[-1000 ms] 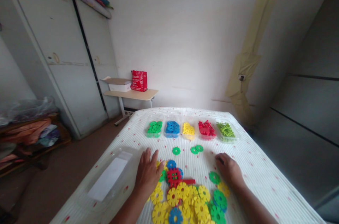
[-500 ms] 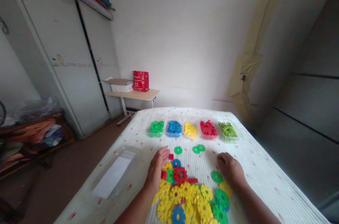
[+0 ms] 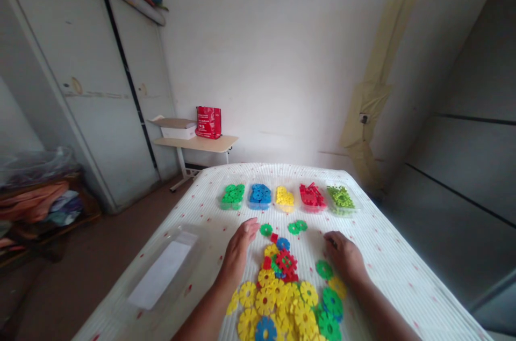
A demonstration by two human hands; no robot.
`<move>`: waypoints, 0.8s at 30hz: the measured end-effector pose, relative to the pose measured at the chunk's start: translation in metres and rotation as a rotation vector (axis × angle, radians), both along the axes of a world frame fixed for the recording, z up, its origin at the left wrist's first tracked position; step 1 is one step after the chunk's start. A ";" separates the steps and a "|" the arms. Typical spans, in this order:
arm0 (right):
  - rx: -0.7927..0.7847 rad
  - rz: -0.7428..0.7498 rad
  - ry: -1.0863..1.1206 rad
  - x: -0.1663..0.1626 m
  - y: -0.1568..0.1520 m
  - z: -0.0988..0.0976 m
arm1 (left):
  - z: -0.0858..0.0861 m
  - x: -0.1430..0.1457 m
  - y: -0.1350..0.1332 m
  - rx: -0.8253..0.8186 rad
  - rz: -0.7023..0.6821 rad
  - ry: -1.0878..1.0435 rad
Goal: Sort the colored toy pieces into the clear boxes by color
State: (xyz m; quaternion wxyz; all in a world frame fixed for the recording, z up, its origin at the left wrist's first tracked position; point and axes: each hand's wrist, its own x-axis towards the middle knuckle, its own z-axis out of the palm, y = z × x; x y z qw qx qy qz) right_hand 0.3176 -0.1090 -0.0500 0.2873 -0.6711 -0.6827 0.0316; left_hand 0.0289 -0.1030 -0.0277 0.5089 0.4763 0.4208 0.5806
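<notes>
My left hand [image 3: 242, 241] stands on edge on the cloth, fingers stretched out and holding nothing. Beside its fingertips lie a green flower-shaped disc [image 3: 266, 230] and a small red piece [image 3: 274, 237]. A blue disc [image 3: 282, 244], a yellow disc [image 3: 271, 251] and a red lattice-shaped piece [image 3: 286, 262] lie between my hands. My right hand [image 3: 345, 256] rests on the cloth with curled fingers; whatever may be inside them is hidden. Close to it are a green disc [image 3: 324, 269] and a yellow disc [image 3: 337, 287]. Nearest me spreads a pile of yellow discs [image 3: 294, 303].
Across the far side stand clear tubs of green discs [image 3: 233, 196], blue discs [image 3: 260, 196], yellow discs [image 3: 285, 198], red pieces [image 3: 312, 197] and light-green pieces [image 3: 342, 198]. Two green discs [image 3: 297, 227] lie before them. A clear tray [image 3: 197, 241] with white paper is at left.
The small red piece, the blue disc and the red lattice piece have shifted right relative to the yellow pile, with my left hand following. My right hand stays about where it was.
</notes>
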 end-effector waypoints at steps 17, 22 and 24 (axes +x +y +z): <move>-0.239 0.333 -0.287 -0.136 0.029 0.050 | -0.028 -0.045 -0.007 -0.055 0.229 0.142; -0.243 0.492 -0.222 -0.138 0.003 0.075 | -0.029 -0.045 -0.006 -0.056 0.225 0.142; -0.304 0.597 -0.245 -0.145 -0.012 0.085 | -0.030 -0.045 -0.006 -0.054 0.220 0.146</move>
